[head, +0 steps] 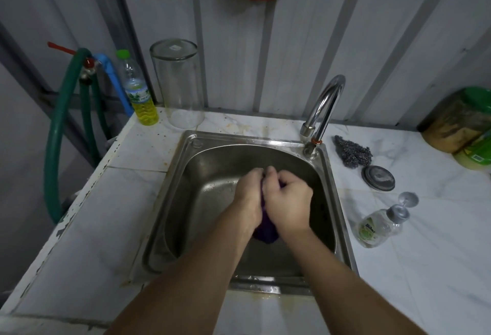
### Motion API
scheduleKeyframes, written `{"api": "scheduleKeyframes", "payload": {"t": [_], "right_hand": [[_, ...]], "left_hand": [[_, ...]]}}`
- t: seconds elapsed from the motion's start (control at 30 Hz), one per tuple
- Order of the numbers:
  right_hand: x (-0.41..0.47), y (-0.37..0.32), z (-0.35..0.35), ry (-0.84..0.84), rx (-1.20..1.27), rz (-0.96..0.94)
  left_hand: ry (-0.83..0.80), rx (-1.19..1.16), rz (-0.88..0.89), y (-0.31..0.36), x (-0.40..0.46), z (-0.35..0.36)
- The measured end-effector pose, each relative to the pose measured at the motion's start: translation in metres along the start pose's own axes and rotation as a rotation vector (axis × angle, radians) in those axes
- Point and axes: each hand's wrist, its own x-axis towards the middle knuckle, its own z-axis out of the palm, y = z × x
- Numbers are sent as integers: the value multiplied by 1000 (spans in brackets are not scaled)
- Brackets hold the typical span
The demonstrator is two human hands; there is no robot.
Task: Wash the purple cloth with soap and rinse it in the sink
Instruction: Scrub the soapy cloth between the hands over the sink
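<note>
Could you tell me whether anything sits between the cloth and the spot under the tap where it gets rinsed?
Nothing visible does. Both hands grip the cloth over the sink; the space below the tap is open.

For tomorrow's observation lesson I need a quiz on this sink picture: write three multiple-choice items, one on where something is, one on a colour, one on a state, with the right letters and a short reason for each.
1. Where does the steel scourer lie?
A. in the basin
B. on the counter right of the tap
C. beside the yellow bottle

2. What colour is the cap of the bottle of yellow liquid?
A. red
B. blue
C. green

3. What is the state of the tap?
A. no water runs from it
B. a strong stream runs
C. a hose is fitted on its spout

Answers:
1 B: the scourer rests on the marble counter right of the tap's base, outside the sink.
2 C: the cap on top is bright green.
3 A: no stream shows under the spout, while the left hand and right hand both grip the purple cloth over the basin.
</note>
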Motion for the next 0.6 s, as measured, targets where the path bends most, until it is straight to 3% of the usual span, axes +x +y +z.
{"api": "scheduleKeyframes", "payload": {"t": [0.1, 0.27, 0.47, 0.6], "right_hand": [[25, 1, -12, -7, -61, 108], [-18, -16, 5, -37, -19, -109], [29, 7, -11, -28, -98, 189], [-18, -7, 3, -46, -34, -12]], "left_hand": [[-10, 17, -23, 1, -5, 7], [51, -48, 36, 7, 9, -7], [37, 79, -1, 3, -5, 6], [81, 60, 55, 10, 10, -2]]}}
